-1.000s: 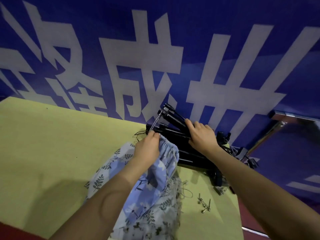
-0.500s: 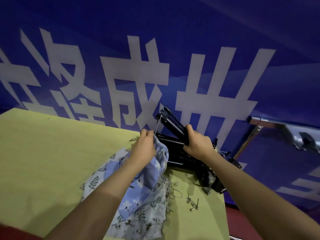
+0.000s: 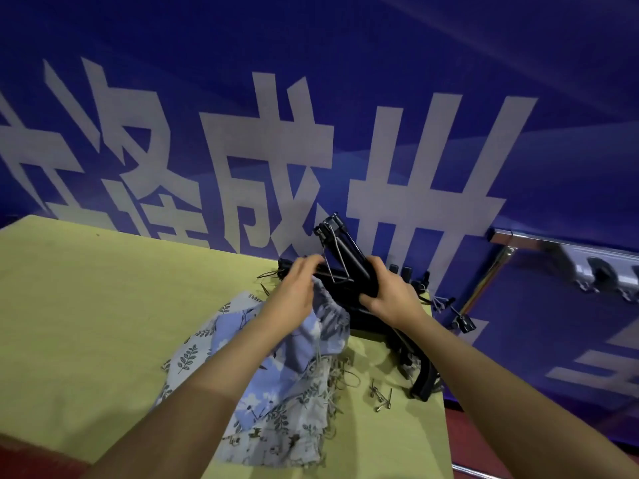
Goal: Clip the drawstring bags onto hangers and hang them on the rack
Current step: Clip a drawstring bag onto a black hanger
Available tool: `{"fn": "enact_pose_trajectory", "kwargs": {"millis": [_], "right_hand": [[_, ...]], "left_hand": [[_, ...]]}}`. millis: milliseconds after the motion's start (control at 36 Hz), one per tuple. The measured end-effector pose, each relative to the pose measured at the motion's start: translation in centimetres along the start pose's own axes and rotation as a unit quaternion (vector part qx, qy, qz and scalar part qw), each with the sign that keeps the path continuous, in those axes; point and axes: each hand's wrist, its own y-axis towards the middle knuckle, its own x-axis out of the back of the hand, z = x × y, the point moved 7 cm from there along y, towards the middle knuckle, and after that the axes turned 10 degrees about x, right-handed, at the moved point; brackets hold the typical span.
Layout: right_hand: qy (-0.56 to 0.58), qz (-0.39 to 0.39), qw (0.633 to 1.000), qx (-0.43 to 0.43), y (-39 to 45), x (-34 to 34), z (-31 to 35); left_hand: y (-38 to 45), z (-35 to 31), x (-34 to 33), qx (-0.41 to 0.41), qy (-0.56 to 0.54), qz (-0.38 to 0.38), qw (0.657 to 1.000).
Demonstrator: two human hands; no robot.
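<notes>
Head view. Item: black hanger point(image 3: 345, 261), now tipped up off the hanger pile point(image 3: 390, 326), right hand point(image 3: 390, 295) gripping it. Left hand point(image 3: 297, 292) has brought the drawstring bag point(image 3: 325, 316) hem, pinched, up to its clip. Location: table point(image 3: 103, 305). Status: clipping likely imminent.

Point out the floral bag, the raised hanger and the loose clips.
floral bag point(image 3: 276, 402), head view, printed cloth.
raised hanger point(image 3: 349, 257), head view, black bar.
loose clips point(image 3: 380, 397), head view, metal pieces on the table.

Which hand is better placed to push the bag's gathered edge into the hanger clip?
Left hand: it pinches the blue floral bag beside the raised black hanger, which the right hand steadies.
</notes>
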Motion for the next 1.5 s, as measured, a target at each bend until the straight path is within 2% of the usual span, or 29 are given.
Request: {"fn": "enact_pose_trajectory", "kwargs": {"millis": [83, 167, 250, 361, 444, 500, 722, 944, 1056, 1139, 1222, 1306, 1361, 1500], "right_hand": [[0.001, 0.000, 1.000, 0.003, -0.5, 0.4, -0.1], [0.011, 0.017, 0.999, 0.030, -1.1, 0.3, 0.1], [0.010, 0.054, 0.996, 0.067, -1.8, -0.3, 0.6], [-0.034, 0.104, 0.990, 0.090, -2.2, -1.5, 0.7], [-0.071, 0.128, 0.983, 0.110, -2.5, -2.3, 0.8], [-0.089, 0.137, 0.980, 0.116, -2.5, -2.6, 0.8], [-0.193, 0.161, 0.957, 0.142, -1.9, -3.7, 1.1], [-0.278, 0.167, 0.924, 0.203, -0.7, -4.9, 3.4], [-0.290, 0.143, 0.920, 0.221, 0.0, -4.8, 4.2], [-0.311, 0.141, 0.903, 0.260, 0.1, -4.7, 4.9], [-0.323, 0.131, 0.893, 0.283, 0.3, -4.6, 5.8], [-0.331, 0.087, 0.898, 0.275, 0.6, -3.9, 6.0], [-0.343, 0.027, 0.899, 0.270, 0.8, -3.1, 6.1], [-0.276, -0.127, 0.905, 0.297, -0.4, -1.6, 6.0]], "left_hand": [[0.4, 1.5, 1.4, 0.112, 0.022, -0.046, 0.992], [0.5, 2.3, 2.0, 0.157, 0.033, -0.042, 0.986], [0.2, 3.1, 2.6, 0.194, -0.071, -0.067, 0.976], [-0.1, 3.8, 2.7, 0.247, -0.220, -0.081, 0.940], [-0.3, 4.1, 2.9, 0.250, -0.283, -0.100, 0.920], [-0.4, 4.0, 3.0, 0.237, -0.294, -0.095, 0.921], [-1.5, 2.4, 3.6, 0.158, -0.202, -0.079, 0.963], [-1.7, 0.6, 1.7, 0.094, -0.120, 0.018, 0.988], [-2.0, 0.9, -0.5, 0.049, 0.081, 0.084, 0.992], [-2.2, 0.4, -0.8, -0.004, 0.232, 0.063, 0.971], [-1.9, 0.1, -0.8, -0.015, 0.284, 0.033, 0.958], [-1.4, 0.0, -0.7, -0.017, 0.304, 0.004, 0.953], [-1.1, 0.2, -0.7, -0.005, 0.310, -0.007, 0.951], [-0.6, 1.1, -0.2, 0.033, 0.285, -0.039, 0.957]]}}
